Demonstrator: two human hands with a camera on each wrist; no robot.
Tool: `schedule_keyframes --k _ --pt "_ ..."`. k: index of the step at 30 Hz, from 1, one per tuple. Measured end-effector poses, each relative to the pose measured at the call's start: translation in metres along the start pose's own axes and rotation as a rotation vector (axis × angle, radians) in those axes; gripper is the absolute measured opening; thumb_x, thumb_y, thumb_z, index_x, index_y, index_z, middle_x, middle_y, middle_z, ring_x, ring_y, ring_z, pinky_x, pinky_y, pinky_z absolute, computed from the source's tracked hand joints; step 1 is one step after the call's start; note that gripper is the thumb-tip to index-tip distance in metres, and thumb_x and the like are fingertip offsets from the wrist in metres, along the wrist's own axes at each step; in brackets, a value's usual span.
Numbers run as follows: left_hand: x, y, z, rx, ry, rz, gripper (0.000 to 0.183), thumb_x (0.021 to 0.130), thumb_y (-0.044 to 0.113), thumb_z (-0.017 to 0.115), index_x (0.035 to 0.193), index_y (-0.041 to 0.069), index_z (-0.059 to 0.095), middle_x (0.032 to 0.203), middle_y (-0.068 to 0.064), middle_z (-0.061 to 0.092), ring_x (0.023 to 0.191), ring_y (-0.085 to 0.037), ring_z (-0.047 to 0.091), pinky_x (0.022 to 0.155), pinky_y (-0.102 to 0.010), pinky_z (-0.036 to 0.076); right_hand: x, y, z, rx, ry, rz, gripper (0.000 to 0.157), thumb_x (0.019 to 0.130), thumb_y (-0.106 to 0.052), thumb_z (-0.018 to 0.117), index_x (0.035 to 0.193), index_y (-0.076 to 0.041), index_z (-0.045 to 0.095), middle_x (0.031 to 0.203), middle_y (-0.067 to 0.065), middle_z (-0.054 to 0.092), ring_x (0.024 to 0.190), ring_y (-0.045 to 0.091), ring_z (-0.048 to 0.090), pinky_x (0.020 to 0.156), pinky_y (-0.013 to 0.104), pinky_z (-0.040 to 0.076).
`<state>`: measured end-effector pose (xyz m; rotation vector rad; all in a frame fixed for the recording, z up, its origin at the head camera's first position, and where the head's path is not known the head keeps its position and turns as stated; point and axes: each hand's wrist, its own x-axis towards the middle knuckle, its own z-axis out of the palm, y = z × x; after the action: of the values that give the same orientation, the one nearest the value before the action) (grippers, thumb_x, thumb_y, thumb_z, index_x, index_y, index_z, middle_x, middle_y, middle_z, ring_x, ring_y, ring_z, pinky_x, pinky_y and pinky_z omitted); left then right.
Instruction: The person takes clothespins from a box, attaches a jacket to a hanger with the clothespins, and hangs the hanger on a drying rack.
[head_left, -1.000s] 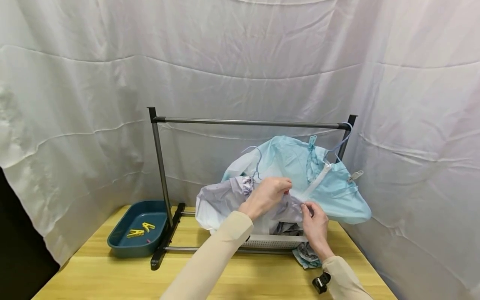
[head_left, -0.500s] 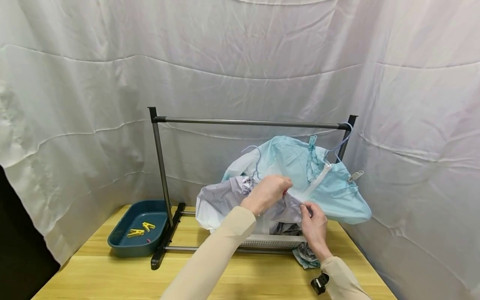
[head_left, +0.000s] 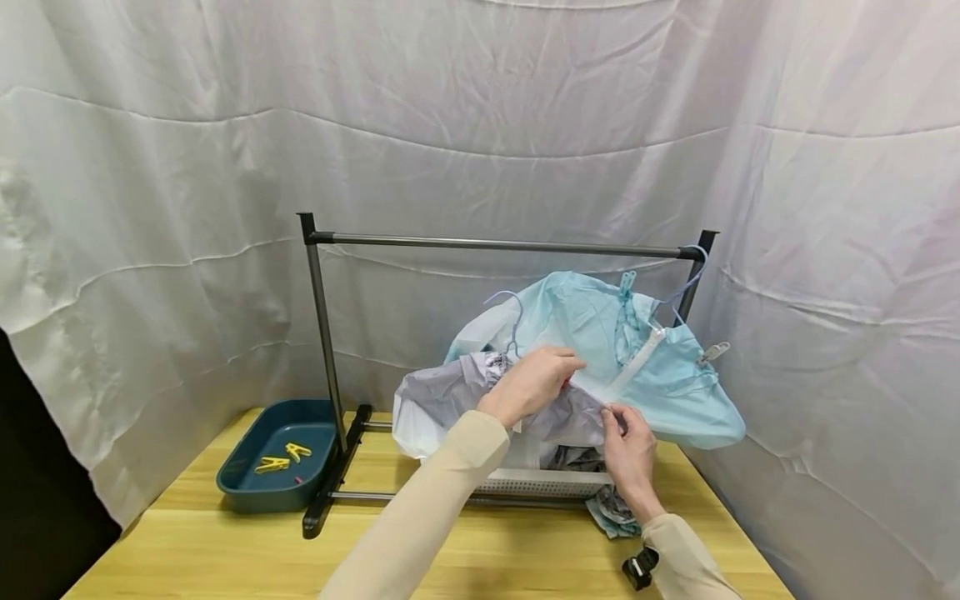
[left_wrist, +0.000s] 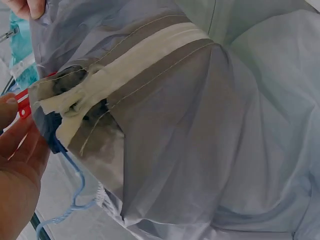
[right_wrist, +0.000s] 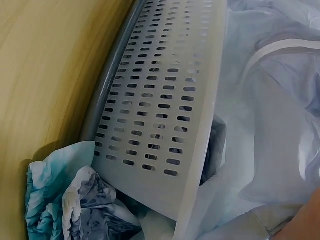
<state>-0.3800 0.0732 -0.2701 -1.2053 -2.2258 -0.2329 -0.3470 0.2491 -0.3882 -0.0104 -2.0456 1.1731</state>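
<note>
Most of the red clip behind the left hand, head view.

A studio-like booth: pale satiny curtains on three sides of a wood-grain worktop with a garment rack.

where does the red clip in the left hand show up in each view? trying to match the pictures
Head view: a small red bit of the red clip shows under the left hand, right of and below centre.
Left wrist view: near the left edge, above mid-height, between thumb and fingers.
Right wrist view: not in it.
Shared landmark: the pale purple garment, central in head, filling much of left wrist, along the right in right wrist.
</note>
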Motion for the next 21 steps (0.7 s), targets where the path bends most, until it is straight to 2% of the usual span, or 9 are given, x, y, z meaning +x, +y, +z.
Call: schedule_keyframes --k 2,4,7,11,14,18,21 --pt "-0.001 0.000 0.000 0.020 -0.009 -0.015 0.022 0.097 0.000 0.054 0.097 0.016 0.069 0.085 0.005 0.062 0.083 -0.010 0.059 0.078 -0.023 0.048 0.000 0.000 -0.001 0.000 -0.007 0.010 0.025 0.100 -0.023 0.057 0.110 -0.004 0.070 0.108 0.011 0.068 0.084 0.013 0.056 0.067 0.014 0.041" --pt "-0.003 0.000 0.001 0.027 -0.004 -0.035 0.023 0.097 0.001 0.054 0.105 0.017 0.069 0.092 0.006 0.065 0.092 -0.010 0.062 0.085 -0.023 0.049 0.000 0.000 -0.001 -0.001 -0.011 0.020 0.026 0.100 -0.024 0.057 0.112 -0.004 0.070 0.110 0.011 0.068 0.084 0.012 0.055 0.067 0.016 0.042" --pt "-0.006 -0.002 0.003 0.030 0.040 -0.057 0.025 0.093 0.000 0.058 0.108 0.016 0.069 0.096 0.006 0.068 0.100 -0.011 0.064 0.092 -0.024 0.050 0.001 0.001 -0.002 -0.002 -0.009 0.033 0.027 0.100 -0.025 0.057 0.113 -0.005 0.070 0.111 0.011 0.068 0.082 0.010 0.055 0.066 0.017 0.042" --pt "-0.012 -0.003 0.000 0.023 0.113 -0.064 0.020 0.090 -0.003 0.060 0.098 0.013 0.069 0.095 0.003 0.069 0.098 -0.014 0.065 0.092 -0.025 0.051 0.002 0.000 -0.002 -0.005 -0.010 0.046 0.027 0.101 -0.026 0.057 0.112 -0.005 0.069 0.112 0.011 0.068 0.085 0.015 0.056 0.068 0.018 0.042" --pt "-0.021 -0.006 -0.003 0.017 0.151 -0.063 0.021 0.091 -0.004 0.056 0.099 0.012 0.069 0.103 0.002 0.070 0.104 -0.014 0.065 0.095 -0.025 0.051 0.002 0.001 -0.002 -0.003 -0.013 0.059 0.028 0.101 -0.027 0.056 0.113 -0.005 0.068 0.114 0.012 0.067 0.090 0.019 0.058 0.070 0.018 0.042" --pt "-0.038 -0.012 -0.006 -0.020 0.219 -0.045 0.025 0.092 -0.004 0.055 0.107 0.009 0.070 0.113 -0.002 0.070 0.110 -0.017 0.064 0.099 -0.025 0.049 0.002 0.002 -0.003 0.012 -0.015 0.076 0.029 0.101 -0.027 0.056 0.115 -0.004 0.068 0.116 0.012 0.066 0.095 0.022 0.059 0.072 0.015 0.041" --pt "-0.053 -0.018 -0.006 -0.060 0.273 -0.031 0.020 0.093 -0.002 0.057 0.106 0.005 0.071 0.112 -0.005 0.071 0.108 -0.020 0.065 0.098 -0.027 0.050 0.003 0.003 -0.004 0.024 -0.019 0.083 0.030 0.101 -0.027 0.055 0.116 -0.004 0.068 0.117 0.013 0.066 0.096 0.022 0.060 0.071 0.013 0.041"
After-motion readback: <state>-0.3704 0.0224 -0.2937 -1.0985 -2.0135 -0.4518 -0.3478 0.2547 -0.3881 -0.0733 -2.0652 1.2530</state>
